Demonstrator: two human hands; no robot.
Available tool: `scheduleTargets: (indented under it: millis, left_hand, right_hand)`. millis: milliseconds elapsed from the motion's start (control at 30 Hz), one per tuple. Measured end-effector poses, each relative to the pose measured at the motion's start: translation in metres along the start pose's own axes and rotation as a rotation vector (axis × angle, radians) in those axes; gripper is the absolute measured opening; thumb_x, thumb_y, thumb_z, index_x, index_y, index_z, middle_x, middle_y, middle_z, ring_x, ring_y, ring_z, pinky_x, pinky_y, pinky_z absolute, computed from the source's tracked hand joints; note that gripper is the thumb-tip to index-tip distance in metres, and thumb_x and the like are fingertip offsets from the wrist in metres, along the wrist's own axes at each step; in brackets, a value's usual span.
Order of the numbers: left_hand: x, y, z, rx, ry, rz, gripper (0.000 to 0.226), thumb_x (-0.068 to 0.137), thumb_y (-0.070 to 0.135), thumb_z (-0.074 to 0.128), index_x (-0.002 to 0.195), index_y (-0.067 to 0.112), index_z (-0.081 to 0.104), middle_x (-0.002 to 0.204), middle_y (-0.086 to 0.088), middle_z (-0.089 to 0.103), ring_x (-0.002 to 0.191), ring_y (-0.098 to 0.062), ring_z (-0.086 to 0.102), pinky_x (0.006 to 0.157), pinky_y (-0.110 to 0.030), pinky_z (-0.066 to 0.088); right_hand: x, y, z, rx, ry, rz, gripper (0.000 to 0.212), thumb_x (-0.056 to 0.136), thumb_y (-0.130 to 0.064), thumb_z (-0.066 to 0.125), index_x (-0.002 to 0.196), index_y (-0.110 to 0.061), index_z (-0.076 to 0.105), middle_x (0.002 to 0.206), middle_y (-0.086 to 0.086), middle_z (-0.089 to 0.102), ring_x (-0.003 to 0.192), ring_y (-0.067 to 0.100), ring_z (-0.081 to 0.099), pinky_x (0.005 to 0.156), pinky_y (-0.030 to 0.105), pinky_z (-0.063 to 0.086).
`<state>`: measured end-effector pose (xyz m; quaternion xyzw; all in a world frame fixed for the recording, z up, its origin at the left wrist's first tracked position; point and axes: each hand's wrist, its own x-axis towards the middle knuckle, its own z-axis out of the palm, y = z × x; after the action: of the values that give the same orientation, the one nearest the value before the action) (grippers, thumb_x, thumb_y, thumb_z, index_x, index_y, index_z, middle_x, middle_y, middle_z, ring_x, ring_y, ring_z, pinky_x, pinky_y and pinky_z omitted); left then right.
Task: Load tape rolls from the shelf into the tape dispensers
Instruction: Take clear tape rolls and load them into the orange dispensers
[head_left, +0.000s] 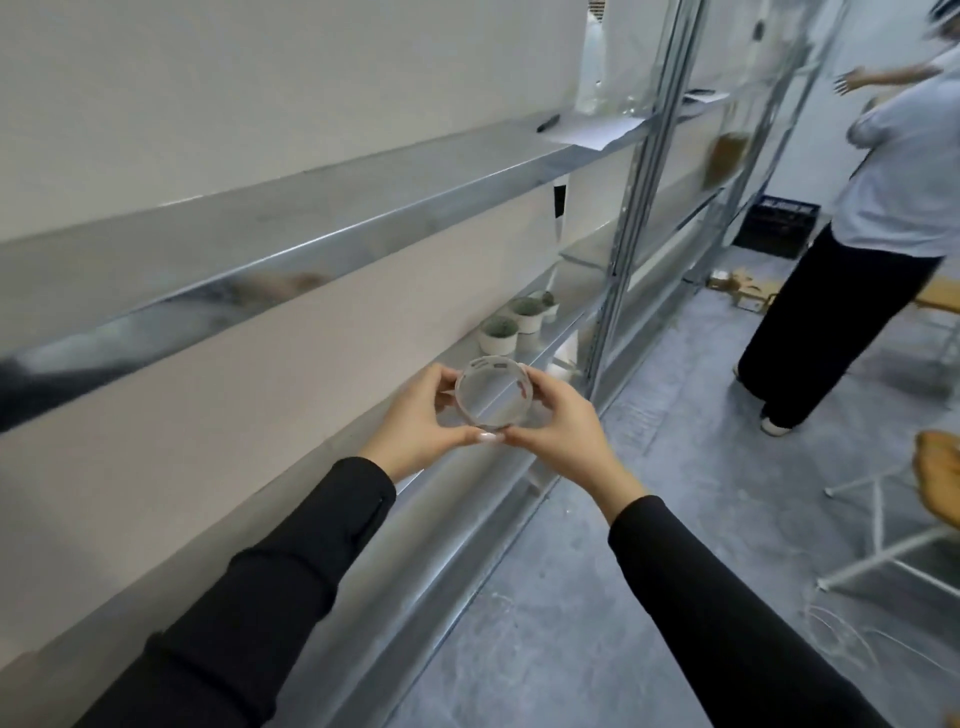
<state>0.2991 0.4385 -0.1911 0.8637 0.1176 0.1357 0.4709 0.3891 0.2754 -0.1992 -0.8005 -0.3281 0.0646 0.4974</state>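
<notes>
Left hand: clamped on the tape roll, thumb under its near rim, fingers on the left wall.
Right hand: pinching the roll's right side, so both hands share it.
Roll spot: up in the air, just off the front edge of the lower shelf, near the little pots.
Why held like that: looks like she's hunting for the tape end, probably.
Dispensers: none in view.
Background: another person on the right.

Bright, even indoor light; glare on the metal shelf; wide-angle bending, blurred edges.
</notes>
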Motion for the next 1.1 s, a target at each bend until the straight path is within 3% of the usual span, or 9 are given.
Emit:
scheduleTargets:
  millis: [100, 233, 367, 533, 600, 733, 800, 933, 1100]
  left_hand:
    - [0.017, 0.026, 0.016, 0.040, -0.013, 0.031, 0.052, 0.067, 0.019, 0.085, 0.105, 0.021, 0.049, 0.099, 0.014, 0.057, 0.093, -0.002, 0.057, 0.083, -0.006, 0.040]
    - [0.044, 0.058, 0.044, 0.059, 0.058, 0.075, 0.054, 0.067, 0.017, 0.085, 0.109, 0.022, 0.051, 0.098, 0.016, 0.057, 0.095, -0.004, 0.056, 0.090, -0.017, 0.042]
    - [0.071, 0.073, 0.067, 0.061, 0.058, 0.119, 0.071, 0.067, 0.018, 0.085, 0.131, 0.018, 0.052, 0.110, 0.009, 0.060, 0.103, -0.009, 0.059, 0.084, -0.004, 0.040]
    - [0.113, 0.069, 0.088, 0.054, 0.032, 0.096, 0.063, 0.056, 0.044, 0.084, 0.112, 0.036, 0.057, 0.107, 0.015, 0.065, 0.101, -0.004, 0.061, 0.081, -0.012, 0.042]
    - [0.135, 0.065, 0.094, 0.055, 0.003, 0.084, 0.061, 0.053, 0.048, 0.084, 0.107, 0.037, 0.058, 0.105, 0.018, 0.064, 0.098, 0.000, 0.059, 0.080, -0.014, 0.042]
    - [0.187, 0.060, 0.104, 0.059, -0.013, 0.091, 0.054, 0.061, 0.025, 0.088, 0.105, 0.033, 0.059, 0.099, 0.023, 0.062, 0.096, 0.000, 0.059, 0.087, -0.022, 0.047]
    - [0.211, 0.061, 0.113, 0.059, -0.022, 0.092, 0.058, 0.057, 0.032, 0.088, 0.107, 0.034, 0.059, 0.101, 0.019, 0.065, 0.099, -0.006, 0.062, 0.091, -0.028, 0.049]
    - [0.253, 0.064, 0.139, 0.024, -0.048, 0.096, 0.069, 0.048, 0.054, 0.080, 0.111, 0.037, 0.059, 0.107, 0.013, 0.068, 0.102, -0.009, 0.064, 0.094, -0.034, 0.051]
    - [0.303, 0.072, 0.185, 0.050, -0.047, 0.073, 0.063, 0.061, 0.034, 0.087, 0.118, 0.029, 0.062, 0.107, 0.012, 0.069, 0.101, -0.005, 0.063, 0.094, -0.031, 0.050]
  right_hand:
    - [0.008, 0.005, -0.037, 0.017, -0.015, -0.019, 0.071, 0.064, -0.013, 0.085, 0.129, -0.022, 0.057, 0.107, -0.017, 0.059, 0.105, 0.001, 0.053, 0.084, 0.001, 0.036]
    - [0.024, 0.019, -0.080, 0.052, 0.016, -0.027, 0.074, 0.065, -0.012, 0.086, 0.132, -0.021, 0.055, 0.114, -0.011, 0.061, 0.107, 0.002, 0.054, 0.092, 0.008, 0.040]
    - [0.043, 0.036, -0.109, 0.109, 0.025, -0.013, 0.078, 0.064, -0.012, 0.087, 0.133, -0.019, 0.051, 0.120, -0.008, 0.061, 0.110, 0.004, 0.057, 0.088, 0.005, 0.039]
    - [0.070, 0.068, -0.130, 0.097, 0.007, 0.047, 0.073, 0.063, -0.018, 0.088, 0.128, -0.019, 0.055, 0.119, -0.009, 0.062, 0.110, 0.004, 0.057, 0.083, 0.000, 0.038]
    - [0.083, 0.082, -0.134, 0.094, 0.004, 0.060, 0.074, 0.064, -0.018, 0.087, 0.130, -0.019, 0.053, 0.120, -0.009, 0.061, 0.110, 0.004, 0.056, 0.088, 0.003, 0.038]
    - [0.117, 0.102, -0.138, 0.125, 0.041, 0.105, 0.076, 0.066, -0.016, 0.086, 0.133, -0.017, 0.050, 0.126, -0.004, 0.060, 0.117, 0.010, 0.055, 0.104, 0.026, 0.042]
    - [0.136, 0.113, -0.145, 0.110, 0.059, 0.120, 0.079, 0.066, -0.019, 0.086, 0.135, -0.017, 0.049, 0.128, -0.002, 0.058, 0.119, 0.012, 0.054, 0.106, 0.032, 0.043]
    - [0.168, 0.142, -0.171, 0.089, 0.071, 0.132, 0.084, 0.066, -0.023, 0.086, 0.140, -0.018, 0.046, 0.131, -0.001, 0.052, 0.120, 0.013, 0.052, 0.105, 0.030, 0.043]
    - [0.204, 0.185, -0.216, 0.071, 0.036, 0.123, 0.082, 0.066, -0.025, 0.086, 0.138, -0.020, 0.047, 0.130, 0.002, 0.053, 0.119, 0.014, 0.053, 0.104, 0.031, 0.044]
